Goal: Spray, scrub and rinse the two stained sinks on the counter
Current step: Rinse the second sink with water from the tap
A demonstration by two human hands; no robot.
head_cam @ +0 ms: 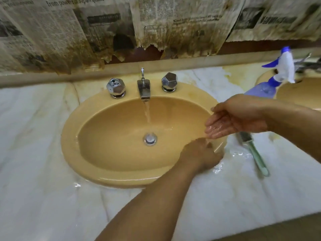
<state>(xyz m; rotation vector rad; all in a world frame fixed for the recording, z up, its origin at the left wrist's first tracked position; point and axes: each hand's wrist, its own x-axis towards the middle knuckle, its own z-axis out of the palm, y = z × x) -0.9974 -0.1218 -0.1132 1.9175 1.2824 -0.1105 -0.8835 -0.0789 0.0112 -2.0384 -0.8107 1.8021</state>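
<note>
A tan oval sink (73,136) sits in the marble counter (34,171). Water runs from its chrome faucet (143,89) toward the drain (150,139). My left hand (199,155) lies back-up on the sink's front right rim, fingers touching the wet edge and holding nothing. My right hand (232,117) hovers over the right side of the basin, palm up, cupped and wet, with nothing in it. Only part of the second tan sink (298,94) shows, at the far right edge.
A blue-and-white spray bottle (264,89) stands between the sinks, behind my right hand. A green-handled brush (255,153) lies on the wet counter right of the sink. Two chrome knobs (116,87) (168,82) flank the faucet. Stained newspaper (156,32) covers the wall.
</note>
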